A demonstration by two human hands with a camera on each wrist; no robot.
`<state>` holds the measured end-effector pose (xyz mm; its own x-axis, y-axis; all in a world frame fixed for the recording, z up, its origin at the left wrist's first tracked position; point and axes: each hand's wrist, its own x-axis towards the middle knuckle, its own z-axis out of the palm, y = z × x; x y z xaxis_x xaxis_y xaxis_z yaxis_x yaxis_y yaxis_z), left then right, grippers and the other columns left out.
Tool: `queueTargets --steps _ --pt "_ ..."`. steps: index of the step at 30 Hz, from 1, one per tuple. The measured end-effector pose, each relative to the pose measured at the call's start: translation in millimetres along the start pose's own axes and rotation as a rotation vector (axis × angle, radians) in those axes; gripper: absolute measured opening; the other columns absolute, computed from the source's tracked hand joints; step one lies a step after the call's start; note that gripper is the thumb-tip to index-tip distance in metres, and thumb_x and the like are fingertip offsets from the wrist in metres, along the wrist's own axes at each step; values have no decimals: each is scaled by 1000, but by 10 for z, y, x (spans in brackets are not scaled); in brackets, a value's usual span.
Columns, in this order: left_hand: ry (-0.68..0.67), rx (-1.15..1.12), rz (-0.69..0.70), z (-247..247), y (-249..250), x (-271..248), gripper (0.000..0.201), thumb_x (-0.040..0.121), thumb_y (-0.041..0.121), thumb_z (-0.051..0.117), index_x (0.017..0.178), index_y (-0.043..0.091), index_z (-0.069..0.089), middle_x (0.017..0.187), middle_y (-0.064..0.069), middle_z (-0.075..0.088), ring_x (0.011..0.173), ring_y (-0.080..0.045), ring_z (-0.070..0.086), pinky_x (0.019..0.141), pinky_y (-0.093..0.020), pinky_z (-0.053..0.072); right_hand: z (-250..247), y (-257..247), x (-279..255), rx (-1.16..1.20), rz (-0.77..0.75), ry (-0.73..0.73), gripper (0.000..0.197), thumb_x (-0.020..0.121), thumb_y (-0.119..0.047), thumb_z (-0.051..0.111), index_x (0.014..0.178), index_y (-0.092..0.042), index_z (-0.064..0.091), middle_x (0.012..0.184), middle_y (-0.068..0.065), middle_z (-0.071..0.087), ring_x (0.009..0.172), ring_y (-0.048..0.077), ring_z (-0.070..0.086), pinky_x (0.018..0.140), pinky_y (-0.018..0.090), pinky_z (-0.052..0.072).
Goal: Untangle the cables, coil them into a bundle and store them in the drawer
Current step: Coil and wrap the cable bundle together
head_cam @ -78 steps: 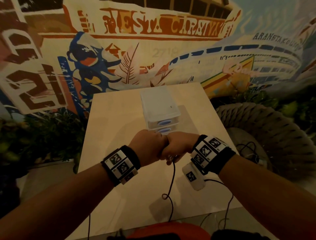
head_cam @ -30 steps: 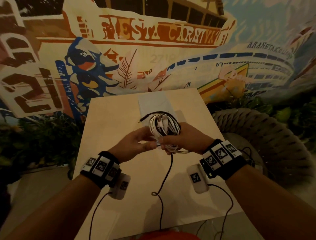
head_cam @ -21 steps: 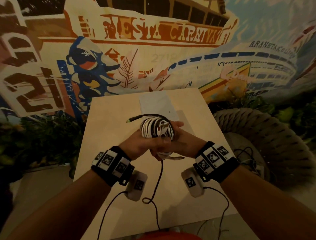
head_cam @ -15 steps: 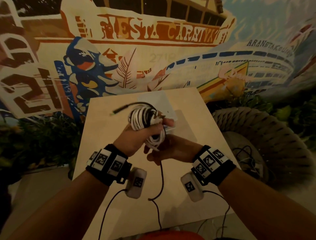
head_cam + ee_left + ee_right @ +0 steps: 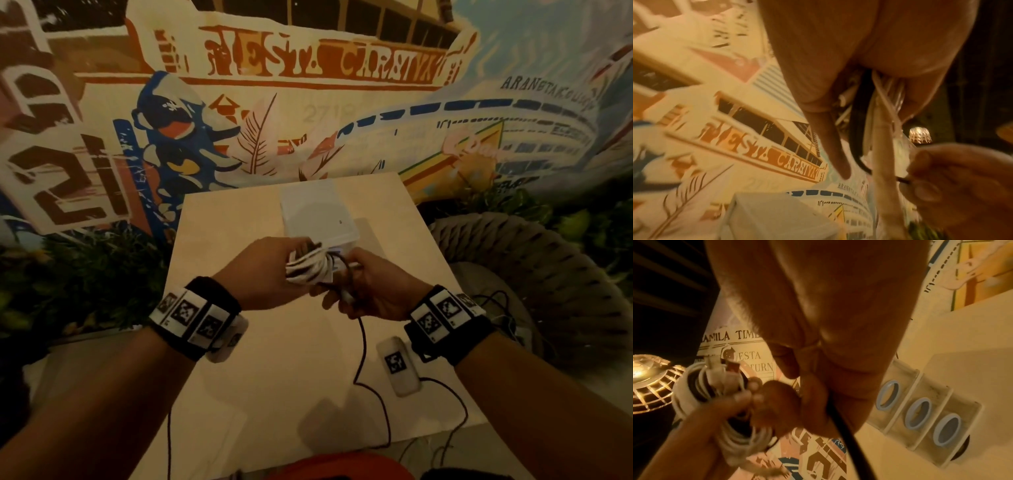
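white cable bundle [image 5: 310,267] in left hand [image 5: 263,274] grip, black cable [image 5: 361,342] trailing from right hand [image 5: 373,291] grip

Cable bundle [image 5: 310,269] was white w/ black strands, loose cable [image 5: 361,346] black, drawer unit [image 5: 318,212] white w/ blue oval handles, desk [image 5: 274,377] pale beige, wristbands [image 5: 193,317] black-and-white checked.
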<state>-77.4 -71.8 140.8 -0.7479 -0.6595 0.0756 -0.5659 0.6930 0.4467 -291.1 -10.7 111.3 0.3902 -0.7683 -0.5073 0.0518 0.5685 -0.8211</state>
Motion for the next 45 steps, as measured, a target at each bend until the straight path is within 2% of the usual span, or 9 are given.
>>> queueTargets --steps 4,10,15,24,29,32,36,41,45 --pt "-74 266 68 147 63 32 25 90 43 59 111 30 58 95 4 67 81 -22 65 70 -36 53 9 -77 14 -49 36 -62 92 92 -79 28 122 -1 67 106 24 69 74 26 62 65 32 44" --pt "-184 425 34 238 163 26 23 93 32 60 111 19 56 101 -1 63 88 -27 64 67 -34 49 132 -183 4 -635 27 -9 22 87 -39 76 104 -25 72 100 -3 75 90 14 74 76 25 57" --pt "-203 536 -83 250 302 138 14 92 29 60 103 21 63 91 0 68 80 -23 66 63 -29 46 294 -178 140 -1033 -55 191 16 78 -32 84 86 -22 74 77 -5 74 73 13 73 64 26 57" --pt "-289 602 -119 283 376 74 16 94 34 57 94 18 60 80 4 57 75 -21 60 63 -28 38 233 -21 192 -954 -114 227 70 61 -37 93 120 -26 57 101 -5 74 84 12 72 77 33 59" --pt "-355 610 -153 347 394 110 17 94 25 52 79 19 52 75 4 48 82 -25 63 66 -30 38 313 54 262 -1157 -152 241 18 71 -25 84 82 -18 72 84 1 71 75 19 65 66 28 46" --pt "-291 523 -143 352 366 102 16 90 34 57 99 22 61 80 7 60 84 -22 67 63 -28 42 269 95 243 -1135 -149 219 18 78 -25 80 69 -20 65 65 -4 64 59 14 59 59 28 45" --pt "-177 317 -69 277 66 61 104 76 51 78 156 40 13 134 8 60 107 -20 66 81 -35 57 135 37 126 -979 -134 199 15 84 -29 75 94 -20 69 80 -3 73 63 11 71 59 23 56" --pt "-36 -388 -276 133 -285 -97 122 53 76 82 153 51 16 137 17 54 114 1 58 95 -34 56 -67 -41 -64 -716 -199 233 12 90 -22 75 98 -23 65 77 -4 72 67 10 72 58 21 50" --pt "-116 -718 -162 288 -180 -100 85 66 71 79 138 33 51 129 11 64 117 -9 63 100 -39 54 -7 -127 -153 -519 -326 132 6 92 -10 71 93 -14 68 69 6 69 62 14 64 60 27 50"
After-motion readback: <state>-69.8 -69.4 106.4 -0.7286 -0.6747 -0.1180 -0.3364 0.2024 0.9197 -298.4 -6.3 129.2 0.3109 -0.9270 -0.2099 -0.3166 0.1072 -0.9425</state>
